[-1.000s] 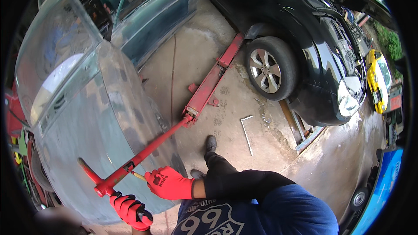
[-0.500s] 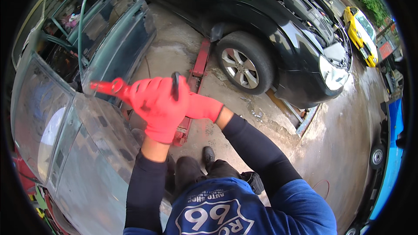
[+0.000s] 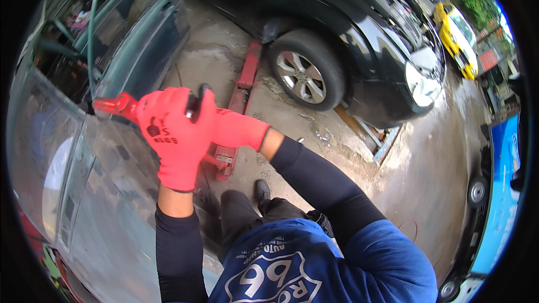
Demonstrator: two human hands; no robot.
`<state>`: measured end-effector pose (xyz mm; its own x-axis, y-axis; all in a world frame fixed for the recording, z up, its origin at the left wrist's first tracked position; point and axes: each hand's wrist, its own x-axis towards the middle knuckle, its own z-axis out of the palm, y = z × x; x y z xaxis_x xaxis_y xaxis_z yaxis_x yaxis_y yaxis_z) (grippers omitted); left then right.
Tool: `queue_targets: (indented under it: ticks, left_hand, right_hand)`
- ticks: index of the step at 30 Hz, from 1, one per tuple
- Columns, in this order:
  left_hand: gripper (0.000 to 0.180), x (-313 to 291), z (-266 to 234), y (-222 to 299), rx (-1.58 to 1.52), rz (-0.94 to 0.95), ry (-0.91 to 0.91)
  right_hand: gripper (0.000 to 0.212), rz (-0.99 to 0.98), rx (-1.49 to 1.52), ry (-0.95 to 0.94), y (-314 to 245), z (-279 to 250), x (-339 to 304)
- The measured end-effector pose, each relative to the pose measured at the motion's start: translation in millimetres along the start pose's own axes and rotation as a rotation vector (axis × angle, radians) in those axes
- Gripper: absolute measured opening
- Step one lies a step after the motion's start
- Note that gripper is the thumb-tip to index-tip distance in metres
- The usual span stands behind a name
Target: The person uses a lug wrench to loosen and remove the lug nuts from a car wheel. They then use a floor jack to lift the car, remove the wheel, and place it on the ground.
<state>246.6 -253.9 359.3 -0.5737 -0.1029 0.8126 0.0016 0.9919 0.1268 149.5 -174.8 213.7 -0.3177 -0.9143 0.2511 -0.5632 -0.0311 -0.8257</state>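
Note:
My left hand (image 3: 174, 134), in a red glove, is closed round a red hand tool (image 3: 117, 105) whose rounded nose points left. The exact kind of tool cannot be made out. A black part (image 3: 194, 106) of it sticks up beside the left hand. My right hand (image 3: 241, 129), also in a red glove, is closed at the rear of the tool, its fingers mostly hidden behind the left hand. Both hands are in front of my chest, over the dull grey-green car body (image 3: 118, 207) on my left. Contact between the nose and the car cannot be told.
An open green car door (image 3: 147, 50) stands at the far left. A black car (image 3: 370, 62) with its hood raised is ahead, near a red lift arm (image 3: 244, 78) on the wet concrete. Farther right are a yellow car (image 3: 453, 42) and a blue vehicle (image 3: 502, 191).
Both hands and the red tool have shifted left and slightly up in the picture. My left hand has turned, so the back of its glove shows more. The surroundings have shifted slightly left.

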Motion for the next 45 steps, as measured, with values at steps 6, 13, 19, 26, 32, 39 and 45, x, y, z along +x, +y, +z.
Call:
queue_targets:
  ticks: [6, 13, 19, 26, 32, 39, 45]
  left_hand:
    - [0.022, -66, -91, 3, -0.059, -0.028, -0.074]
    - [0.023, -124, -152, 11, -0.180, -0.055, -0.091]
    - [0.031, -243, -249, 5, -0.117, -0.133, -0.192]
    - [0.034, -321, -329, 12, -0.047, -0.308, -0.258]
    - [0.053, -326, -328, 18, 0.012, -0.331, -0.168]
    - [0.028, -292, -291, 13, 0.042, -0.291, -0.116]
    - [0.022, -181, -204, 8, 0.021, -0.224, -0.101]
  right_hand:
    - [0.028, -0.053, 0.237, -0.077, -67, 57, -48]
    - [0.031, 0.030, 0.015, -0.148, -134, 95, -78]
    - [0.031, -0.015, -0.289, -0.313, -180, 178, -100]
    - [0.035, -0.201, -0.449, -0.464, -205, 272, -128]
    - [0.035, -0.278, -0.646, -0.387, -208, 290, -133]
    - [0.025, -0.189, -0.422, -0.276, -191, 250, -115]
    - [0.029, -0.237, -0.263, 0.097, -138, 162, -74]
